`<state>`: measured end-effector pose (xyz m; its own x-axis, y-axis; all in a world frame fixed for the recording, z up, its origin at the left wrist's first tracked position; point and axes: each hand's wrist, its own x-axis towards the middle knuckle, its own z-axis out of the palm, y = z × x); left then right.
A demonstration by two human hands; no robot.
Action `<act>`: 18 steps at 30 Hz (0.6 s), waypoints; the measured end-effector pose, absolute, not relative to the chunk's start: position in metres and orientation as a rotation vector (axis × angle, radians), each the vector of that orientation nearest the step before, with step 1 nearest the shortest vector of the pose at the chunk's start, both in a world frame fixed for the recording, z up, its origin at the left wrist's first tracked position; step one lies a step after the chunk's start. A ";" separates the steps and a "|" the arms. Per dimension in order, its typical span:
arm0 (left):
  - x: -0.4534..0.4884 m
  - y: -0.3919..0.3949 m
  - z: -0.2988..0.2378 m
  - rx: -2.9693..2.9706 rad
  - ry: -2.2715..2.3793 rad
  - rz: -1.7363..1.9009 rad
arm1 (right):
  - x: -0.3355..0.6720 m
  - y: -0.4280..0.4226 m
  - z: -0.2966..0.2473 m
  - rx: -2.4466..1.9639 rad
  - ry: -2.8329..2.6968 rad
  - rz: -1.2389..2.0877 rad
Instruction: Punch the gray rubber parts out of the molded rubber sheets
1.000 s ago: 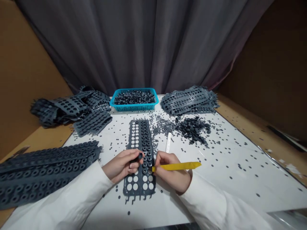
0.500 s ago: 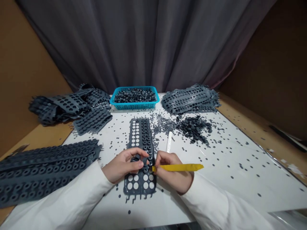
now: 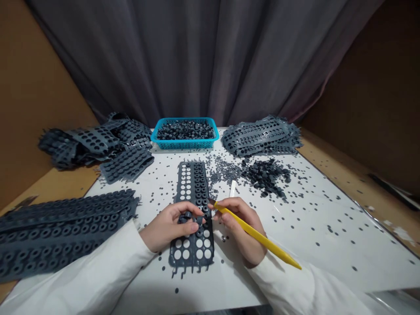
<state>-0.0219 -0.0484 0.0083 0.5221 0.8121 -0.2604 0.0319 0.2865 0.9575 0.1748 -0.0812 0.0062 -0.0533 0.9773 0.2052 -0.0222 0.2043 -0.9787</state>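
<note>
While the left hand point(image 3: 170, 225) pins the dark grey perforated rubber strip point(image 3: 193, 210) at centre frame, fingers pinching a ring, the right hand point(image 3: 239, 225), fingers clamped on the yellow plastic pick point(image 3: 256, 234), should pry gently at the ring's edge.

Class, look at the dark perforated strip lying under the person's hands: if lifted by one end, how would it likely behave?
The perforated strip would probably droop: similar sheets lie bent in heaps. It is likely light, being thin and mostly holes.

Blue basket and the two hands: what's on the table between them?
In the head view, a dark rubber sheet full of round holes runs from just below the basket down under the left hand and beside the right hand.
</note>
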 end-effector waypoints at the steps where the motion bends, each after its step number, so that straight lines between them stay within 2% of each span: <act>1: -0.022 -0.049 0.008 1.147 0.875 0.629 | 0.174 -0.081 0.007 -1.000 -1.337 1.113; 8: -0.021 -0.045 0.010 0.640 0.685 0.698 | 0.171 -0.082 0.005 -1.122 -1.321 1.231; 18: -0.018 -0.044 0.008 0.782 0.935 0.608 | 0.169 -0.080 0.001 -1.248 -1.547 1.276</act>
<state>-0.0179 -0.0438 0.0079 0.4688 0.7491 -0.4680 -0.1241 0.5804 0.8048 0.1694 -0.0797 0.0012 -0.2336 0.9719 -0.0281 0.2128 0.0229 -0.9768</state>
